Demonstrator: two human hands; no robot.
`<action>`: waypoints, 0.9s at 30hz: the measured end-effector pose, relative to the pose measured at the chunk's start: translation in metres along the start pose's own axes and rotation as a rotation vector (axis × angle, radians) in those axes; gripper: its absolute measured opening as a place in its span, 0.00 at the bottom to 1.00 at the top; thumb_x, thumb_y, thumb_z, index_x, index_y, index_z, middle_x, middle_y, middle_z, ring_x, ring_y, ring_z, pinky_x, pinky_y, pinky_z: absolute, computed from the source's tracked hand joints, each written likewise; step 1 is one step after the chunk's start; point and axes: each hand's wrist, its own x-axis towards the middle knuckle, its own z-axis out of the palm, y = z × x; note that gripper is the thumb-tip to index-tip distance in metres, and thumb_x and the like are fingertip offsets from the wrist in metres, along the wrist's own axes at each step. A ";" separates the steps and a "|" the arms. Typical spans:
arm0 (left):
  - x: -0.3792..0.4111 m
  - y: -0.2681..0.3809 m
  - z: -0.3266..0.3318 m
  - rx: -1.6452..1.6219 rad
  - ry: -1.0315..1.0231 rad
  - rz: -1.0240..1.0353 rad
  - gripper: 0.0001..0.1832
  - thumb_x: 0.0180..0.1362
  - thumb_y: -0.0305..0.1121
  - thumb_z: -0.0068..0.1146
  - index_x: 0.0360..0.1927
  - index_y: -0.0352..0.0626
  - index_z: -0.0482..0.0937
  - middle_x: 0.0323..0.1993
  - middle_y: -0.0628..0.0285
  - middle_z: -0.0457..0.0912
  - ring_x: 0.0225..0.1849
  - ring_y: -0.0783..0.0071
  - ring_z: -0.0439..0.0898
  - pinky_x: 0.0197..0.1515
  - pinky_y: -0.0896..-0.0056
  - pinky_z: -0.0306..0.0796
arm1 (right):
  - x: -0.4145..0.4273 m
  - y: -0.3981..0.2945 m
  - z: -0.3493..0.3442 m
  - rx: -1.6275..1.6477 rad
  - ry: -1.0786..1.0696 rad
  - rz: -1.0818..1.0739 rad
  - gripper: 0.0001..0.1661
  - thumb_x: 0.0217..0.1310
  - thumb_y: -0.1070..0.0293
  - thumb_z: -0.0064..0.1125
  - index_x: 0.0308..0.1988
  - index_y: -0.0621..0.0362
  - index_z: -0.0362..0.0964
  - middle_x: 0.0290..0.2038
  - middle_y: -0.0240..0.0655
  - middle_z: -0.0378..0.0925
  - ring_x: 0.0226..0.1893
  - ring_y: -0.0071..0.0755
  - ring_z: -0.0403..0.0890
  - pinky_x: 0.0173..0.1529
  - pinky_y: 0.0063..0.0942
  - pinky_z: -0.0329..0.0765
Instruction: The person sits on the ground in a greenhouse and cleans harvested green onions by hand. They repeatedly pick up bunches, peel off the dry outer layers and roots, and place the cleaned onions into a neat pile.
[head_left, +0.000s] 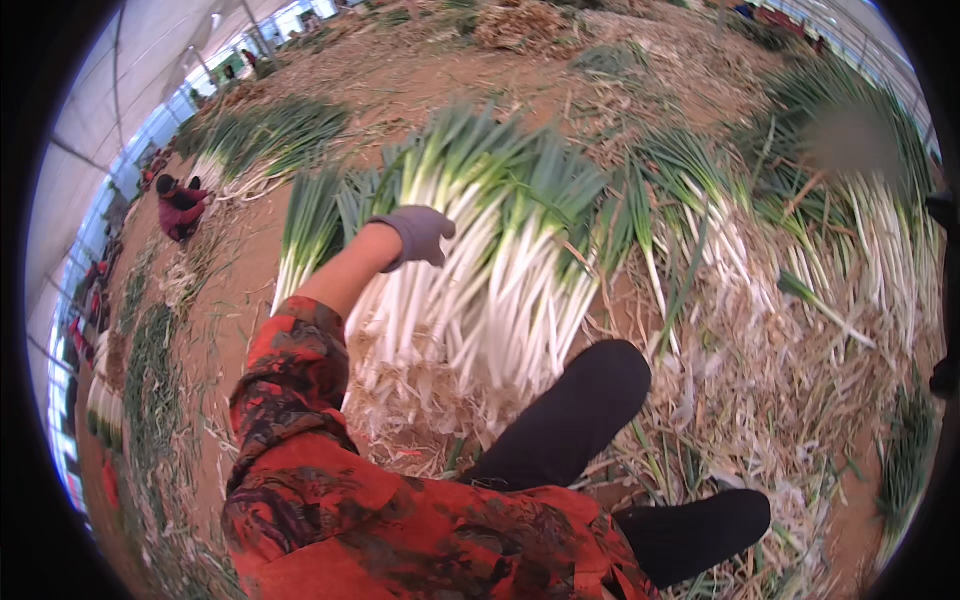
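Note:
My left hand (421, 235), in a grey glove, is over the upper white stalks of a broad pile of long green onions (517, 300). Its fingers look partly curled, and whether they grip any stalk cannot be made out. The pile's green leaves point away from me, while the roots lie towards my knees. Left of my forearm is a smaller bunch of green onions (306, 229). My right hand is out of view.
My dark-trousered knees (577, 412) border the pile. Dry husks and leaf litter (750, 405) cover the ground at right, beside more green onions (885, 247). A person (180, 208) crouches at far left near another onion heap (262, 142). Cut leaves (154, 405) lie at left.

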 end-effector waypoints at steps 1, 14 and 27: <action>0.008 0.004 -0.017 -0.054 0.103 0.048 0.28 0.50 0.42 0.70 0.57 0.48 0.82 0.53 0.51 0.84 0.56 0.52 0.82 0.59 0.52 0.74 | 0.004 0.012 -0.013 0.032 0.032 0.029 0.15 0.69 0.58 0.58 0.45 0.58 0.75 0.26 0.32 0.73 0.21 0.29 0.70 0.23 0.35 0.67; 0.278 0.361 0.036 -0.961 -0.011 0.699 0.27 0.60 0.40 0.69 0.59 0.37 0.78 0.55 0.50 0.84 0.55 0.58 0.83 0.61 0.63 0.74 | -0.027 -0.318 -0.032 -0.037 -0.034 -0.697 0.18 0.66 0.60 0.62 0.52 0.56 0.76 0.39 0.27 0.79 0.32 0.23 0.75 0.35 0.24 0.73; 0.366 0.405 0.268 -1.230 -0.539 0.346 0.20 0.57 0.36 0.69 0.49 0.34 0.83 0.41 0.57 0.87 0.43 0.63 0.84 0.50 0.65 0.76 | -0.081 -0.445 0.582 -0.978 -0.234 -1.214 0.32 0.65 0.48 0.60 0.61 0.54 0.68 0.48 0.51 0.81 0.55 0.56 0.79 0.57 0.45 0.78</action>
